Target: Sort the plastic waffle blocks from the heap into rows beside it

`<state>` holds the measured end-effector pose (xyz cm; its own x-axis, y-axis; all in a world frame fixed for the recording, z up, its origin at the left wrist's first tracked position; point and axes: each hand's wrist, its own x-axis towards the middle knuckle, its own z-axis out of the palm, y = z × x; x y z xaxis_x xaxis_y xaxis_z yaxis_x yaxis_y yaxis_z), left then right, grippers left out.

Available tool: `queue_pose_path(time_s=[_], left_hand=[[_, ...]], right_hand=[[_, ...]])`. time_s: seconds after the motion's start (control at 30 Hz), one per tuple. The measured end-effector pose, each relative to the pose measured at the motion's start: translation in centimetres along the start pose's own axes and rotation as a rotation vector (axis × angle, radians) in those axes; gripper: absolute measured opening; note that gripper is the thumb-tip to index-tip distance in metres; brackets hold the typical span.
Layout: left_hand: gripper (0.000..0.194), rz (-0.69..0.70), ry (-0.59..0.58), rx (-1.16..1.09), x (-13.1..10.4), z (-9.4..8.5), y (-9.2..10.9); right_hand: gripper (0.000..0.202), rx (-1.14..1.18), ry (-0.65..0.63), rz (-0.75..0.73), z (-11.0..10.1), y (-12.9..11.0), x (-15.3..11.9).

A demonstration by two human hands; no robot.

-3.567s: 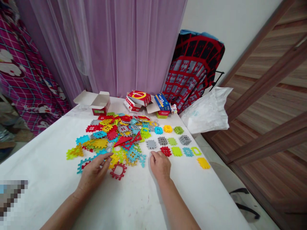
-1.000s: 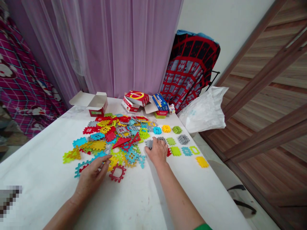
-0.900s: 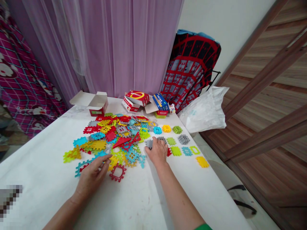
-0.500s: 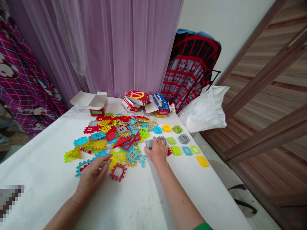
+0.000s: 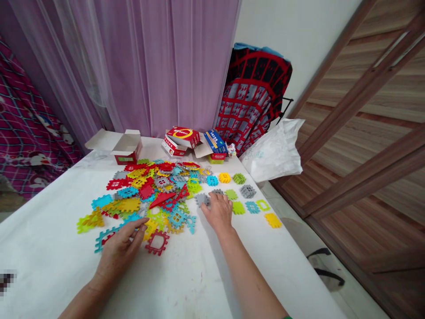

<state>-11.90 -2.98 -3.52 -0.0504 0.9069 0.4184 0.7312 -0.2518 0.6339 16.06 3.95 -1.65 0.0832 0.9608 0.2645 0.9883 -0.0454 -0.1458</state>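
My right hand (image 5: 218, 212) lies low over the table, fingers slightly spread and thumb apart. A grey toothed plastic tile (image 5: 202, 200) lies flat just left of its thumb, and another grey tile (image 5: 217, 192) is partly covered by its fingertips. Whatever is under the palm is hidden. My left hand (image 5: 124, 243) hovers at the near edge of a heap of mixed interlocking tiles (image 5: 129, 205). Its fingers are loosely curved and apart, with nothing visible in them. A red square frame tile (image 5: 157, 242) lies right of it.
Small groups of sorted tiles lie at the right, including a grey stack (image 5: 247, 191), a green tile (image 5: 238, 208) and a yellow tile (image 5: 272, 220). Behind the heap stand an open box (image 5: 128, 155), a red box (image 5: 183, 136) and a blue box (image 5: 215, 141). A white bag (image 5: 274, 153) leans at the right edge.
The view has turned slightly right. My right hand has shifted a little right relative to the tiles, covering a red piece that showed beside it. My left hand is nearly unchanged.
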Motion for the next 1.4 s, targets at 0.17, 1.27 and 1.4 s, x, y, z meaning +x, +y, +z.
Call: queue_pose_path(time_s=[0.17, 1.27, 1.4], left_hand=[[0.036, 0.004, 0.000, 0.010, 0.0, 0.0, 0.4], [0.035, -0.005, 0.020, -0.016, 0.0, -0.1, 0.4], [0.034, -0.021, 0.017, 0.006, 0.1, -0.1, 0.5]], right_hand=[[0.037, 0.012, -0.006, -0.028, -0.4, 0.2, -0.3], [0.035, -0.041, -0.047, 0.044, 0.9, -1.0, -0.5], [0.035, -0.038, -0.057, 0.050, 0.9, -1.0, -0.4]])
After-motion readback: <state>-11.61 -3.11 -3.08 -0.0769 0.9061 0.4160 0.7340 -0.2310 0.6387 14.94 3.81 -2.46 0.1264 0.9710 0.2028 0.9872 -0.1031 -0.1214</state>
